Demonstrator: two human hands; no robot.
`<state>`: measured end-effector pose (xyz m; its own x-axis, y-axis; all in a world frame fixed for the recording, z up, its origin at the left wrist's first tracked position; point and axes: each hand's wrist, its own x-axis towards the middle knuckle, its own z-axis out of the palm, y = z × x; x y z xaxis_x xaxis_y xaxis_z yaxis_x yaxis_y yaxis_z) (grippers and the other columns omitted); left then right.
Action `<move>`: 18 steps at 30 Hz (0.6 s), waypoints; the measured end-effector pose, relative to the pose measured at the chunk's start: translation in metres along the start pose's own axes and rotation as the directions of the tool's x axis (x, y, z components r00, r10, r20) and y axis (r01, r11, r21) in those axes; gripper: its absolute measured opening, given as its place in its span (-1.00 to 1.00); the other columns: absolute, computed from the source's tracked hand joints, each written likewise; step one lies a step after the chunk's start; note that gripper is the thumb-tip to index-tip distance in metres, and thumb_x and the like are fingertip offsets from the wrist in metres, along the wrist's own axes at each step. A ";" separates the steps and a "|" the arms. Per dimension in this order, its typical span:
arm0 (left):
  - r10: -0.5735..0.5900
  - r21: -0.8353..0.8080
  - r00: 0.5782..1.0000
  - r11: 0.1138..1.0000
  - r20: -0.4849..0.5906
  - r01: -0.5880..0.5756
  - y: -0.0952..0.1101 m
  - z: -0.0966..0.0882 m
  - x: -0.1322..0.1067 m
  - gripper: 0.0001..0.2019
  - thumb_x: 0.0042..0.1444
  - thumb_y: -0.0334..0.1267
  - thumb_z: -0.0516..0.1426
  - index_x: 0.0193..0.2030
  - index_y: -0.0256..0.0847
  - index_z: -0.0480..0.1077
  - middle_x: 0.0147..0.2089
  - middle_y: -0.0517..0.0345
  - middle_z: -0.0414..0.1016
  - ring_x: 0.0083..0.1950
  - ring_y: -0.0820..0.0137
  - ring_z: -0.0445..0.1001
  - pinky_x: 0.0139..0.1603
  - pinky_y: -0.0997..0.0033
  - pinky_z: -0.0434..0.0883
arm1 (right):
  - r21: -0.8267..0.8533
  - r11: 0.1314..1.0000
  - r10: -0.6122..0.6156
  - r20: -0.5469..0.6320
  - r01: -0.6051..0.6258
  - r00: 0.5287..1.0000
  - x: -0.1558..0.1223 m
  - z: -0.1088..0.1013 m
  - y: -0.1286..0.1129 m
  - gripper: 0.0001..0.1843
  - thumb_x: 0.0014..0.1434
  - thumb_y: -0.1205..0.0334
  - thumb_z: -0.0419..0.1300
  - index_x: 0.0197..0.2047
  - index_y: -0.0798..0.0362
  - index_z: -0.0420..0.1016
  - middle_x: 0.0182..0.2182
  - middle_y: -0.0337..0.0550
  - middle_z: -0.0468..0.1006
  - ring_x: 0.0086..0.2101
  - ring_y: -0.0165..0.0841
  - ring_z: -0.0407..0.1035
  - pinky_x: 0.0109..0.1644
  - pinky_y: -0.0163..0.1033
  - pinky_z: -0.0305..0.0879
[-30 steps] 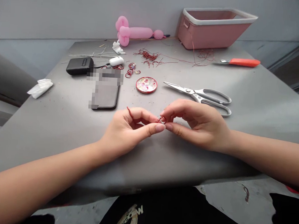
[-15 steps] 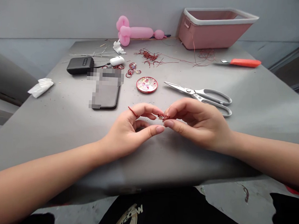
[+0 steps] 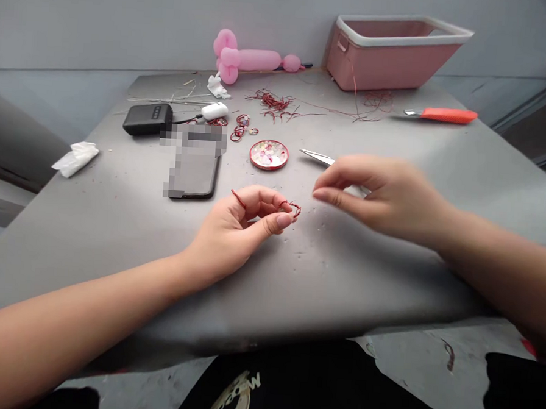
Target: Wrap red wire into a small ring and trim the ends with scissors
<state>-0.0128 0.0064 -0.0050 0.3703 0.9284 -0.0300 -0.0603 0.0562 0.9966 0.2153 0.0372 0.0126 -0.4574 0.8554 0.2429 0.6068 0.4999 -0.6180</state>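
My left hand (image 3: 235, 230) pinches a small red cord ring (image 3: 297, 210) between thumb and fingertips, above the grey table. A red cord loop (image 3: 238, 198) also circles the base of its index finger. My right hand (image 3: 379, 189) is apart from the ring, to its right. Its thumb and index finger meet at the tips; whether anything tiny is between them is hidden. Beneath that hand lies a pair of scissors (image 3: 316, 156), its blades pointing left and its handles mostly covered. A round red-rimmed dish (image 3: 269, 155) of pale and pink beads sits beyond the left hand.
On the left are a phone (image 3: 195, 170), a black power bank (image 3: 148, 119), a white case (image 3: 214, 111) and crumpled tissue (image 3: 76, 159). Finished-looking cord rings (image 3: 240, 129) and cut red cords (image 3: 275, 101) lie behind the dish. Further right are an orange cutter (image 3: 449, 116) and pink bin (image 3: 381, 63).
My right hand has let go of the cord ring and moved right and slightly up, over the scissors. My left hand keeps the ring and has shifted slightly left.
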 end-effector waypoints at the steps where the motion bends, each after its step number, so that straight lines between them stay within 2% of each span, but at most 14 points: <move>1: -0.010 -0.011 1.000 1.000 -0.012 0.010 0.000 0.000 0.000 -0.87 0.09 -0.26 0.31 -0.27 -0.22 0.47 -0.27 0.22 0.60 -0.20 0.53 0.55 -0.15 0.57 0.48 | -0.127 0.991 0.030 -0.033 -0.034 0.999 0.003 -0.009 0.008 -0.78 0.20 0.02 0.19 -0.35 -0.03 0.52 -0.38 -0.15 0.57 -0.36 -0.30 0.41 -0.24 -0.14 0.30; 3: -0.045 -0.037 0.998 0.998 -0.041 0.043 -0.001 0.000 0.000 -0.85 0.07 -0.26 0.33 -0.27 -0.22 0.47 -0.25 0.20 0.61 -0.16 0.52 0.57 -0.13 0.57 0.49 | -0.341 0.924 0.172 -0.039 -0.175 0.984 0.008 -0.026 0.026 -0.85 0.17 0.09 0.22 -0.34 -0.05 0.54 -0.36 -0.14 0.58 -0.34 -0.26 0.40 -0.24 -0.12 0.26; 6: -0.063 -0.065 0.994 0.996 -0.086 0.057 -0.002 -0.001 0.002 -0.81 0.03 -0.21 0.36 -0.25 -0.20 0.50 -0.24 0.22 0.62 -0.19 0.53 0.56 -0.12 0.55 0.51 | -0.494 0.797 0.419 0.039 -0.347 0.907 0.011 -0.049 0.052 -0.83 0.18 0.05 0.22 -0.23 -0.10 0.56 -0.31 -0.17 0.60 -0.35 -0.28 0.40 -0.31 -0.13 0.23; 8: -0.056 -0.074 0.993 0.996 -0.099 0.049 -0.003 -0.002 0.002 -0.80 0.03 -0.19 0.36 -0.23 -0.17 0.52 -0.22 0.25 0.63 -0.20 0.54 0.55 -0.12 0.54 0.52 | -0.556 0.729 0.511 0.057 -0.398 0.857 0.010 -0.059 0.064 -0.80 0.19 0.01 0.21 -0.18 -0.11 0.55 -0.28 -0.17 0.61 -0.34 -0.28 0.41 -0.32 -0.13 0.24; 11: -0.055 -0.081 0.993 0.996 -0.102 0.046 -0.004 -0.003 0.002 -0.81 0.04 -0.19 0.36 -0.20 -0.12 0.55 -0.19 0.27 0.64 -0.20 0.56 0.54 -0.12 0.56 0.53 | -0.638 0.656 0.579 0.083 -0.403 0.811 0.008 -0.067 0.073 -0.77 0.19 -0.02 0.22 -0.18 -0.09 0.55 -0.30 -0.15 0.61 -0.37 -0.26 0.40 -0.33 -0.11 0.23; 14: -0.058 -0.075 0.993 0.996 -0.107 0.050 -0.005 -0.003 0.002 -0.82 0.06 -0.18 0.35 -0.19 -0.11 0.57 -0.19 0.27 0.64 -0.20 0.57 0.54 -0.12 0.56 0.53 | -0.638 0.663 0.561 0.075 -0.392 0.825 0.006 -0.064 0.068 -0.76 0.19 -0.04 0.20 -0.21 -0.09 0.54 -0.31 -0.13 0.61 -0.38 -0.24 0.40 -0.35 -0.10 0.22; 18: -0.049 -0.073 0.993 0.996 -0.108 0.041 -0.004 -0.002 0.002 -0.84 0.08 -0.20 0.33 -0.19 -0.12 0.57 -0.18 0.26 0.64 -0.18 0.54 0.56 -0.15 0.56 0.54 | -0.571 0.755 0.401 0.012 -0.323 0.916 0.004 -0.052 0.048 -0.76 0.20 -0.03 0.17 -0.26 -0.06 0.50 -0.29 -0.09 0.59 -0.33 -0.21 0.42 -0.31 -0.09 0.22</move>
<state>-0.0136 0.0091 -0.0094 0.2702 0.9589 -0.0871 -0.1126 0.1213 0.9862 0.2764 0.0716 0.0234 -0.1836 0.9824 -0.0342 0.9768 0.1785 -0.1183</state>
